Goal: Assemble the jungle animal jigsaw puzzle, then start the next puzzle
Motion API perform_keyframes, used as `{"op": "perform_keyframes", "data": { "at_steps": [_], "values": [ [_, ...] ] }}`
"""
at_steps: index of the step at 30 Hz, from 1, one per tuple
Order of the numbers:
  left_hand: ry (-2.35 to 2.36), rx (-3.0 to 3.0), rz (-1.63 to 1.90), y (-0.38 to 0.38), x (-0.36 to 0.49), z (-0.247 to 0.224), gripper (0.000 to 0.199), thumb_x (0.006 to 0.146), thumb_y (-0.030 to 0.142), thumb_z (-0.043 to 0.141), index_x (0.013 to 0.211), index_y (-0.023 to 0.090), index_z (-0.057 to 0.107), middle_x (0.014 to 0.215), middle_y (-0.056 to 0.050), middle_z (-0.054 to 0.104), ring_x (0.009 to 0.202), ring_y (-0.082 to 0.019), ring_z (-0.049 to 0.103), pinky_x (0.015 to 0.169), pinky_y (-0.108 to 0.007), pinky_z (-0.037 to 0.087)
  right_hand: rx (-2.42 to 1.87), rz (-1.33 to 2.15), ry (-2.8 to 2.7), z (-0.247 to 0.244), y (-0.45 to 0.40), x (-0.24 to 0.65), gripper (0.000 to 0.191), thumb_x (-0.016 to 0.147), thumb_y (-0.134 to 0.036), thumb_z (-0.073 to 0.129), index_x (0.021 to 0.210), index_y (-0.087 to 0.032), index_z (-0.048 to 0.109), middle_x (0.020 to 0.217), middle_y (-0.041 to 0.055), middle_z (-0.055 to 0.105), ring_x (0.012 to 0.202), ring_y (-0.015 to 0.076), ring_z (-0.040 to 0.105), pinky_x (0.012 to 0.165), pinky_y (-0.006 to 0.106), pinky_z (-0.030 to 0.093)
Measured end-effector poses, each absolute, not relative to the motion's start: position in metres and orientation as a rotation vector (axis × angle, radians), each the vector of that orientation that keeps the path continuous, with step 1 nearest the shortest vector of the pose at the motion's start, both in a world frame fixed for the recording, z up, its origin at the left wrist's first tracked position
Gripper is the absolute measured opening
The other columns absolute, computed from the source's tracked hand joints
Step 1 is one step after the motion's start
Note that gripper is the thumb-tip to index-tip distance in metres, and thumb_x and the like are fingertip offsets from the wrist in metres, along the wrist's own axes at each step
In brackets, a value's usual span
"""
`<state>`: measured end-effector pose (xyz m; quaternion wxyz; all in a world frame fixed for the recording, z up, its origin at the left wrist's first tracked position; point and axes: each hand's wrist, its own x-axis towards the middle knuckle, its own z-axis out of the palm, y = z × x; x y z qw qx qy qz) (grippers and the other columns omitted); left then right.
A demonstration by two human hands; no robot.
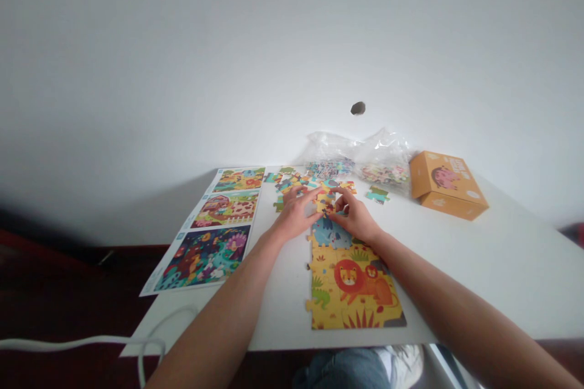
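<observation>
A yellow jigsaw puzzle piece (pixel 325 202), perhaps two joined, lies between my hands at the far edge of the assembled puzzle. My left hand (pixel 294 214) grips its left side with thumb and fingertips. On its right side, my right hand (pixel 356 214) does the same, its other fingers curled. Toward me lies the partly assembled puzzle (pixel 349 282), showing lions, a green reptile and blue animals on yellow. Tabs stick out along its left edge. Loose puzzle pieces (pixel 288 183) are heaped just beyond my left hand, partly hidden by it.
A picture sheet (pixel 182 237) with three printed scenes lies at the left. Clear plastic bags (pixel 381 158) of pieces rest against the wall, beside an orange box (pixel 449 185). One loose green-blue piece (pixel 377 194) sits near them. A white cable (pixel 82 343) hangs at the lower left.
</observation>
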<state>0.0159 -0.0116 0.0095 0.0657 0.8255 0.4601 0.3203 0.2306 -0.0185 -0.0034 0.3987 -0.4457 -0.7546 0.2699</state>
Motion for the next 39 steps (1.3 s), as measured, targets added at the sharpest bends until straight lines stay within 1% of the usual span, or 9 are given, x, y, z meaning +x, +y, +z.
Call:
{"op": "perform_keyframes", "data": {
  "at_steps": [13,16,19,21,23,25,28,33,39],
  "values": [
    [1.394,2.493,0.957,-0.011,0.015,0.008,0.062,0.081,0.028,0.072,0.140,0.030,0.053,0.113,-0.003,0.071,0.130,-0.028,0.044,0.111,-0.043,0.032,-1.134,0.673,-1.917,-0.001,-0.020,0.229,0.056,0.078,-0.025,0.066,0.132,-0.025,0.047,0.079,-0.0047,0.056,0.072,0.0140,0.056,0.073,0.028,0.045],
    [1.394,2.488,0.968,-0.010,0.015,0.006,0.071,0.081,0.031,0.072,0.147,0.030,0.044,0.117,-0.003,0.070,0.129,-0.028,0.045,0.112,-0.044,0.030,-1.196,0.604,-1.922,0.001,-0.015,0.235,0.055,0.077,-0.025,0.067,0.129,-0.023,0.051,0.079,-0.0039,0.059,0.074,0.0149,0.057,0.076,0.028,0.045],
    [1.525,2.460,0.919,-0.010,0.015,0.005,0.078,0.083,0.032,0.070,0.152,0.029,0.034,0.127,-0.006,0.065,0.126,-0.028,0.047,0.110,-0.047,0.031,-1.444,0.419,-1.814,0.000,-0.003,0.251,0.054,0.075,-0.029,0.069,0.127,-0.022,0.055,0.080,-0.0019,0.064,0.079,0.0174,0.059,0.078,0.030,0.044],
    [1.718,2.414,0.854,-0.010,0.015,0.005,0.070,0.085,0.030,0.066,0.150,0.029,0.037,0.134,-0.007,0.060,0.125,-0.029,0.046,0.107,-0.048,0.033,-1.664,0.331,-1.731,-0.001,0.006,0.262,0.054,0.075,-0.031,0.069,0.127,-0.020,0.057,0.085,0.0009,0.068,0.083,0.0198,0.061,0.078,0.031,0.043],
    [1.942,2.324,0.782,-0.009,0.014,0.005,0.059,0.087,0.027,0.060,0.144,0.029,0.045,0.138,-0.009,0.055,0.126,-0.031,0.045,0.104,-0.050,0.035,-1.838,0.309,-1.689,-0.001,0.012,0.270,0.054,0.075,-0.034,0.068,0.126,-0.020,0.058,0.090,0.0033,0.070,0.089,0.0227,0.063,0.080,0.032,0.043],
    [2.148,2.197,0.710,-0.008,0.013,0.005,0.050,0.087,0.025,0.056,0.137,0.029,0.053,0.139,-0.011,0.053,0.127,-0.034,0.043,0.101,-0.053,0.037,-1.948,0.295,-1.690,-0.001,0.013,0.273,0.053,0.076,-0.038,0.068,0.126,-0.021,0.060,0.097,0.0058,0.071,0.097,0.0257,0.062,0.085,0.035,0.042],
    [2.328,2.012,0.617,-0.007,0.011,0.005,0.046,0.085,0.020,0.054,0.129,0.029,0.060,0.136,-0.015,0.052,0.126,-0.037,0.042,0.096,-0.055,0.040,-2.034,0.223,-1.697,0.001,0.010,0.270,0.055,0.076,-0.044,0.066,0.125,-0.021,0.062,0.112,0.0104,0.068,0.109,0.0304,0.058,0.092,0.042,0.040],
    [2.328,1.972,0.599,-0.006,0.010,0.003,0.048,0.081,0.013,0.054,0.127,0.027,0.063,0.129,-0.017,0.053,0.123,-0.038,0.045,0.094,-0.054,0.044,-2.141,0.165,-1.656,0.002,0.007,0.266,0.060,0.078,-0.049,0.064,0.129,-0.018,0.061,0.122,0.0167,0.062,0.120,0.0373,0.052,0.097,0.050,0.038],
    [2.148,2.026,0.915,0.000,0.006,-0.004,0.048,0.080,0.007,0.057,0.125,0.020,0.064,0.123,-0.016,0.053,0.122,-0.030,0.050,0.106,-0.042,0.043,-2.082,0.160,-1.660,-0.001,0.006,0.266,0.059,0.083,-0.046,0.062,0.135,-0.019,0.058,0.125,0.0175,0.059,0.120,0.0383,0.049,0.097,0.051,0.038]
  ]
}}
